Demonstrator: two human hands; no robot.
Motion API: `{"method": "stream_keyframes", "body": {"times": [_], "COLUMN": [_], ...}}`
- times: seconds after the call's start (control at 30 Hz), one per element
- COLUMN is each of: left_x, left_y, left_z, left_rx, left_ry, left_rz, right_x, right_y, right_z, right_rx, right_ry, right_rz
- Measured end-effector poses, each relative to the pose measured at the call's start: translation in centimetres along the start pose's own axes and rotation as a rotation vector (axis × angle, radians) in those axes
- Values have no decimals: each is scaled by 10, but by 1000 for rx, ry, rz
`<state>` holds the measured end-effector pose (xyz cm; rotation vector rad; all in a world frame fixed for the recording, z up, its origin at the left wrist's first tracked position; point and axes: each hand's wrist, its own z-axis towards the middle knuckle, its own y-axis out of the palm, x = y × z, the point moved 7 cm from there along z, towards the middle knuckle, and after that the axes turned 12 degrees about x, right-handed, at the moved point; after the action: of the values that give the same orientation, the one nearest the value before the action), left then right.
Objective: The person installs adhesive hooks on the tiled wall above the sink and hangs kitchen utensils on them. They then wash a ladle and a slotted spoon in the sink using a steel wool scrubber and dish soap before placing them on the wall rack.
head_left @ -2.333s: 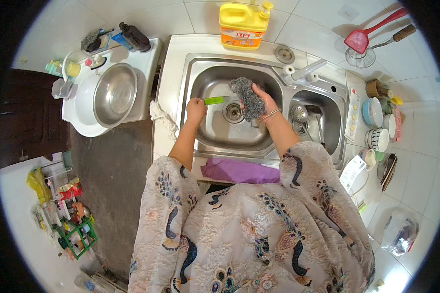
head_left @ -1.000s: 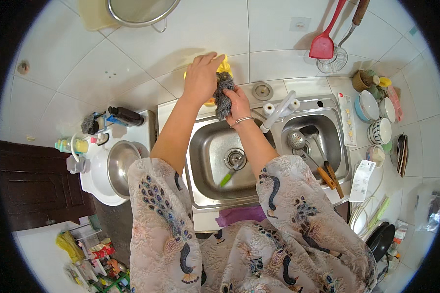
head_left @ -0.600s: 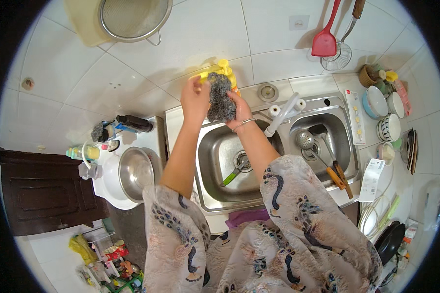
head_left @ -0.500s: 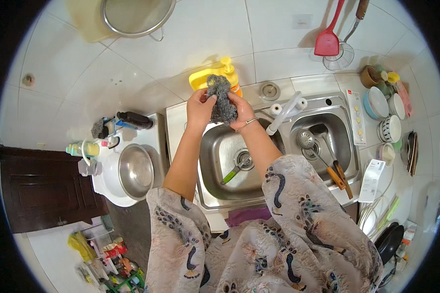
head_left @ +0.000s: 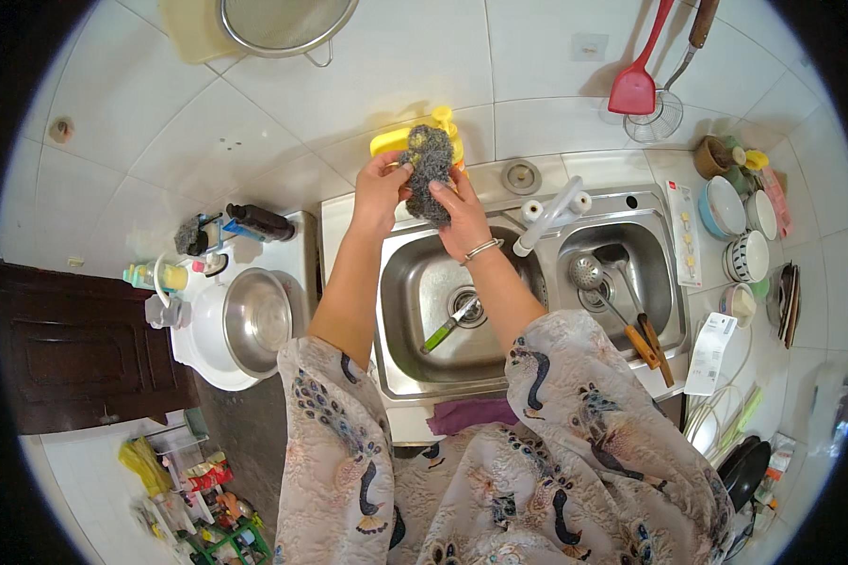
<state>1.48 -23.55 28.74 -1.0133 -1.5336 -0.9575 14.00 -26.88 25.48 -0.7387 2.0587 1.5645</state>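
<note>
Both hands are raised over the back rim of the double sink (head_left: 396, 377), working 1 grey steel-wool scourer (head_left: 429, 169) between them. The right hand (head_left: 464, 218) is closed around the scourer's lower part, fingers wrapped over it, while the left hand (head_left: 379, 193) pinches its upper left side with thumb and fingertips; the wad sits upright between the 2 hands, seemingly so it can be held directly in front of the yellow detergent bottle (head_left: 415, 141) standing at the sink's back edge against the tiled wall. The bottle's top is partly hidden behind the scourer, so whether it touches the wad cannot be told.

The left basin holds 1 green-handled utensil (head_left: 445, 328) lying slantwise beside the drain. The right basin holds a metal skimmer (head_left: 589, 275) and other utensils with wooden handles (head_left: 650, 344) propped over its front right corner. The tap (head_left: 548, 218) angles over the divider between the 2 basins. On the counter at the sink's right edge stand stacked bowls (head_left: 735, 231). Left of the sink, a steel bowl (head_left: 254, 322) sits inside a white basin (head_left: 193, 344), apparently empty. A red spatula (head_left: 639, 71) hangs on the wall above.
</note>
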Motion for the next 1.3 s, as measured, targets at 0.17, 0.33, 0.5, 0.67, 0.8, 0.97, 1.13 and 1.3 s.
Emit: {"method": "stream_keyframes", "body": {"times": [0.17, 0.33, 0.5, 0.67, 0.8, 0.97, 1.13, 1.3], "left_x": [-22, 9, 90, 73, 74, 63, 64, 20], "left_y": [3, 2, 58, 76, 76, 74, 53, -23], "left_z": [-6, 1, -30, -5, 0, 9, 13, -17], "left_rx": [60, 153, 94, -200, -181, -171, -130, 226], "left_ry": [-141, 344, 1313, 1186, 1169, 1133, 1119, 810], "left_rz": [-149, 479, 951, 1022, 1001, 1044, 812, 381], "right_x": [-12, -13, -26, -28, -26, -25, -20, 21], "right_y": [-6, -15, -14, -16, -25, -30, -18, -74], "right_z": [13, 34, 40, 39, 60, 70, 50, 39], "right_rx": [156, 196, 293, 464, 464, 481, 395, 259], "right_ry": [-115, -246, -150, -89, -184, -233, -293, -188], "right_rz": [-77, -225, -349, -354, -346, -443, -490, -653]}}
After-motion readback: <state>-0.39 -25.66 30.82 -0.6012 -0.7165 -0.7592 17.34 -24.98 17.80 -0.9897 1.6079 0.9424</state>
